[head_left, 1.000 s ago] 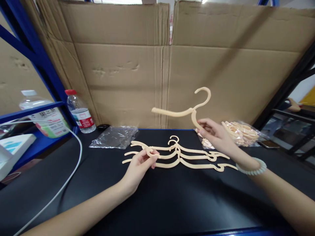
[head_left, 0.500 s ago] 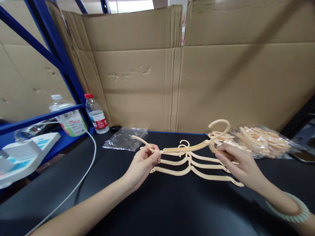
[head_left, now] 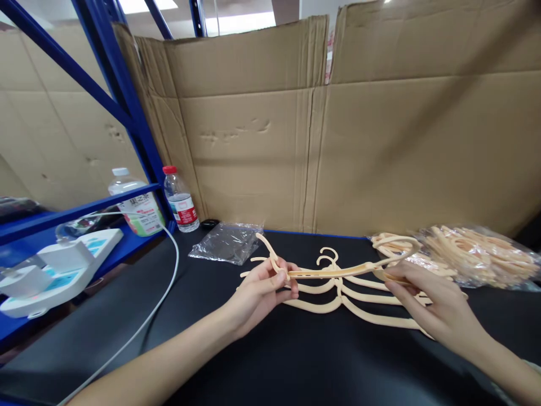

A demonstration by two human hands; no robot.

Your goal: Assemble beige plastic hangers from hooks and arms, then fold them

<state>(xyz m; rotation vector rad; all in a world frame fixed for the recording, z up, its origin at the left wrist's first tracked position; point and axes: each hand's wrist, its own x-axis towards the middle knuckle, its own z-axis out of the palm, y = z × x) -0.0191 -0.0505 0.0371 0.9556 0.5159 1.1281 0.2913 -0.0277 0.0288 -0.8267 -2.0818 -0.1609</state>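
A beige plastic hanger [head_left: 333,274] is held up between both hands above the black table [head_left: 321,361]. My left hand [head_left: 262,290] pinches its left end, where a curved tip piece rises over the fingers. My right hand [head_left: 435,304] grips it near the hook, which curves up and over to the right; the rest of what lies under those fingers is hidden. Below and behind, several beige hangers [head_left: 378,320] lie in a row on the table, hooks toward the middle, their ends partly covered by my hands.
Clear bags of beige hanger parts [head_left: 477,256] lie at the right back. A flat empty plastic bag [head_left: 228,242], a red-capped bottle [head_left: 181,203], a larger bottle [head_left: 137,206], a white power strip [head_left: 63,270] and a white cable [head_left: 158,304] are at left. Cardboard [head_left: 253,141] stands behind.
The view has shifted left, so the scene sits further right. The held hanger has turned, its bar now flatter and its hook tipped lower. Both hands keep their hold.
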